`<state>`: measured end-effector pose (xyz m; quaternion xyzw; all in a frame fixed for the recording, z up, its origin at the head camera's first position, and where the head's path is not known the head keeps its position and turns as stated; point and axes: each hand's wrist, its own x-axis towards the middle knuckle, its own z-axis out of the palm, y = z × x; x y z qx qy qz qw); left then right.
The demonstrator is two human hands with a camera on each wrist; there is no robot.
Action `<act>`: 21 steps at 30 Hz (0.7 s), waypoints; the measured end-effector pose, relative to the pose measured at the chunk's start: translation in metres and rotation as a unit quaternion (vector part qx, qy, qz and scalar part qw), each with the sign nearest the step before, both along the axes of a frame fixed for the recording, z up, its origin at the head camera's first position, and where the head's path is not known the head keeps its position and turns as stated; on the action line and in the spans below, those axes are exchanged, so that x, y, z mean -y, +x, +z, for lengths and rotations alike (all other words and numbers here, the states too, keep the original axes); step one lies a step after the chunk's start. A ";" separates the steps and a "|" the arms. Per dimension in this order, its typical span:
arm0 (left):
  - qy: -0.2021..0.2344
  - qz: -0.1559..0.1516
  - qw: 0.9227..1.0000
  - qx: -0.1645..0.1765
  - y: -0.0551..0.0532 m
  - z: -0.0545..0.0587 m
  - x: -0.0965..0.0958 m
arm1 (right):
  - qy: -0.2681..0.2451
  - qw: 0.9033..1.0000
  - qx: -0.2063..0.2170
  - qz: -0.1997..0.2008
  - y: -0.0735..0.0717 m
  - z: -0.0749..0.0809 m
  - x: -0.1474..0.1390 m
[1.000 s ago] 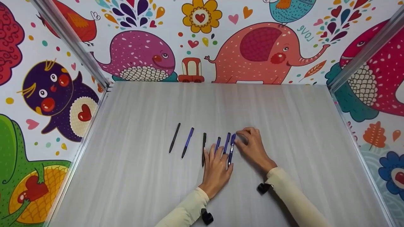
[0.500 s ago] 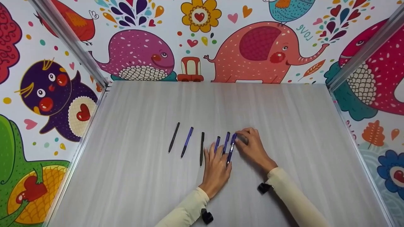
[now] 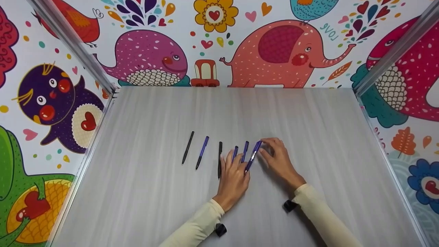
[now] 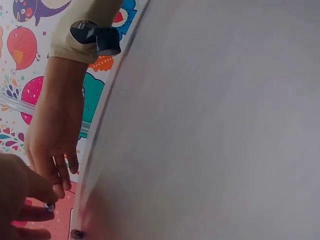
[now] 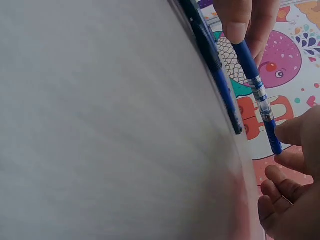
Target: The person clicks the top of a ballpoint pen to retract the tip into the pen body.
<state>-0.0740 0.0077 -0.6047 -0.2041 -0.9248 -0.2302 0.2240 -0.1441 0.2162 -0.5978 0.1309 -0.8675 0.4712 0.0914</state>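
A blue pen with a clear middle section [image 3: 253, 153] slants up from the table between both hands. My left hand [image 3: 232, 178] pinches its lower end between thumb and finger. The thumb and index finger of my right hand [image 3: 278, 160] are at its upper end, pinching the tip in the right wrist view. Two more blue pens, one nearer [image 3: 235, 152] and one beside it [image 3: 245, 150], lie under the left fingers, their lower parts hidden. A black pen [image 3: 220, 151] lies along the left edge of the left hand.
Further left on the grey table [image 3: 137, 192] lie a blue pen with a black lower end [image 3: 202, 153] and another black pen [image 3: 188, 148]. Cartoon-printed walls [image 3: 205, 41] and metal posts [image 3: 72, 44] border the table.
The clear-sectioned blue pen's upper end has swung right, away from the pens beside it, with the right hand at it. The left hand stays nearly in place.
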 end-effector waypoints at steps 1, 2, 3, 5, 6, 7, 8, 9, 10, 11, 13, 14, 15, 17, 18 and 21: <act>0.004 -0.002 1.000 0.003 0.000 0.001 0.000 | -0.003 1.000 0.001 -0.002 0.002 0.002 0.000; 0.009 -0.003 1.000 0.008 0.000 0.002 0.000 | -0.006 1.000 0.004 -0.004 0.004 0.003 0.000; 0.015 -0.004 1.000 0.013 0.000 0.003 0.001 | -0.009 1.000 0.007 -0.005 0.006 0.005 0.000; 0.029 -0.006 0.999 0.027 0.000 0.006 0.001 | -0.015 1.000 0.006 -0.006 0.009 0.010 0.001; 0.037 -0.008 0.999 0.033 -0.001 0.009 0.001 | -0.017 1.000 0.005 -0.005 0.010 0.012 0.001; 0.046 -0.008 0.998 0.040 -0.002 0.010 0.001 | -0.019 1.000 0.001 -0.005 0.010 0.014 0.001; 0.053 -0.008 0.997 0.047 -0.003 0.012 0.001 | -0.021 1.000 -0.004 -0.004 0.011 0.016 0.002; 0.061 -0.009 0.997 0.053 -0.003 0.014 0.001 | -0.024 1.000 -0.011 -0.003 0.011 0.018 0.002; 0.068 -0.008 0.996 0.058 -0.005 0.016 0.001 | -0.025 0.999 -0.021 -0.002 0.012 0.020 0.003; 0.077 -0.009 0.995 0.063 -0.006 0.017 0.002 | -0.025 0.999 -0.031 -0.002 0.012 0.021 0.003; 0.097 -0.012 0.992 0.075 -0.009 0.019 0.002 | -0.029 0.999 -0.046 0.001 0.013 0.023 0.004; 0.107 -0.015 0.991 0.079 -0.010 0.020 0.003 | -0.029 0.998 -0.055 0.002 0.014 0.025 0.004; 0.118 -0.018 0.989 0.085 -0.010 0.021 0.003 | -0.030 0.998 -0.062 0.004 0.015 0.026 0.004; 0.138 -0.025 0.986 0.095 -0.013 0.022 0.004 | -0.033 0.997 -0.074 0.007 0.016 0.027 0.004; 0.146 -0.029 0.984 0.101 -0.013 0.023 0.004 | -0.035 0.996 -0.078 0.007 0.016 0.027 0.004; 0.164 -0.037 0.979 0.114 -0.015 0.025 0.005 | -0.041 0.995 -0.090 0.005 0.018 0.027 0.003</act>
